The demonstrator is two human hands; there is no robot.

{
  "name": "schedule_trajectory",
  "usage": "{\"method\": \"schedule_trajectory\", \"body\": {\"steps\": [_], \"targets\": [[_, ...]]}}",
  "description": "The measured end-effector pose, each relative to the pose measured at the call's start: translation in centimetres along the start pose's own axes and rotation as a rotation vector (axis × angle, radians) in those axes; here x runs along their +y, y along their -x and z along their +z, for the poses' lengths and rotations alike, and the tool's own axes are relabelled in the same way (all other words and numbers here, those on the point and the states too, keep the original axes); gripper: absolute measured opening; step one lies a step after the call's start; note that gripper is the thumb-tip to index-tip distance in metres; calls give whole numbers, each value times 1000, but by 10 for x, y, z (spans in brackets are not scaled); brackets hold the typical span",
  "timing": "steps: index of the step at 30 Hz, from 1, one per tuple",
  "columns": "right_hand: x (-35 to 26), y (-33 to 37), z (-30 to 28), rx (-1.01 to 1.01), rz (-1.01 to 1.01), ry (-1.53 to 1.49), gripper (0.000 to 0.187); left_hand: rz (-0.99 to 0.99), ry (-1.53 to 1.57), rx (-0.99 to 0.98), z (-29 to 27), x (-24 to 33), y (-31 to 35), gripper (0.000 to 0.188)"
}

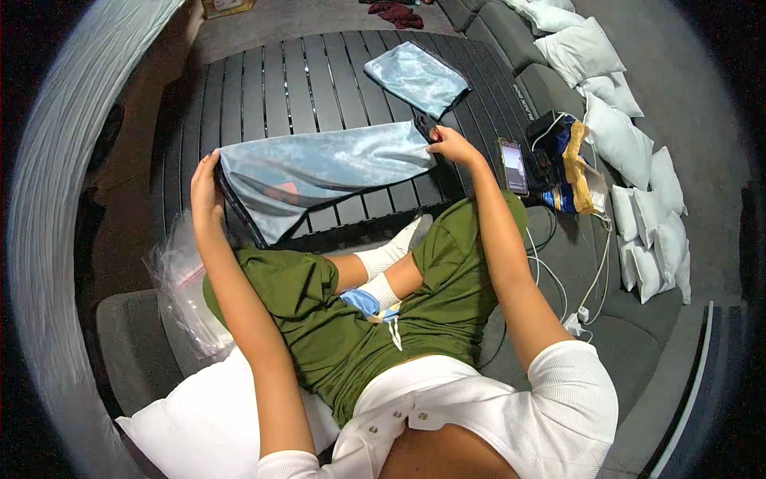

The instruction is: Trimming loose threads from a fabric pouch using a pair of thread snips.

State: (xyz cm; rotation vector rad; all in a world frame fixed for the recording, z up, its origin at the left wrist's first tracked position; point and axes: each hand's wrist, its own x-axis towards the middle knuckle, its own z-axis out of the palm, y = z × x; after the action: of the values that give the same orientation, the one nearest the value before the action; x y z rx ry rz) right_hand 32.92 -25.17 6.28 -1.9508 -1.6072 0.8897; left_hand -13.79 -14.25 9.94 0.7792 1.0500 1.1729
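The left hand (pixel 206 188) grips the dark left edge of the blue cloth (pixel 343 156), and the right hand (pixel 455 146) pinches its right end. The cloth spans between them over the black table (pixel 254 96), creased. Pulling both ends evenly should probably smooth it, away from the second cloth (pixel 419 78) beyond.

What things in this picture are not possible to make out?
In the head view:
- Tabletop: partly hidden by held blue cloth.
- Right hand: palm hidden by its back.
- Phone: screen content too small.
- Clear plastic bag: partly hidden by left forearm.
- Yellowish object: cut off by top edge.
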Motion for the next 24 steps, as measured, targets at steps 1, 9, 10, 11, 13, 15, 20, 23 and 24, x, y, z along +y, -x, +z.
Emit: {"method": "schedule_trajectory", "body": {"steps": [1, 9, 10, 11, 13, 15, 20, 23, 24], "targets": [[-3, 0, 1, -3, -2, -2, 30, 3, -6, 2, -2, 1, 0, 14], [5, -1, -2, 1, 36, -50, 30, 20, -47, 33, 10, 6, 9, 14], [6, -1, -2, 0, 36, -50, 30, 16, -41, 36, 9, 5, 8, 14], [6, -2, -2, 6, 22, -41, 30, 16, -41, 37, 9, 5, 8, 14], [7, -2, -2, 12, 8, -30, 31, 14, -29, 35, 8, 5, 7, 13], [3, -1, -1, -8, 37, -62, 31, 12, -26, 21, 4, 5, 6, 12], [5, 0, -2, 11, 22, -58, 31, 5, -14, 4, 5, 4, 6, 10], [7, 1, -2, 10, 22, -65, 30, -22, 14, 0, 0, -1, -2, 10], [4, 0, -1, 1, 28, -91, 30, -7, -18, -8, -8, -3, -6, 18]]}}
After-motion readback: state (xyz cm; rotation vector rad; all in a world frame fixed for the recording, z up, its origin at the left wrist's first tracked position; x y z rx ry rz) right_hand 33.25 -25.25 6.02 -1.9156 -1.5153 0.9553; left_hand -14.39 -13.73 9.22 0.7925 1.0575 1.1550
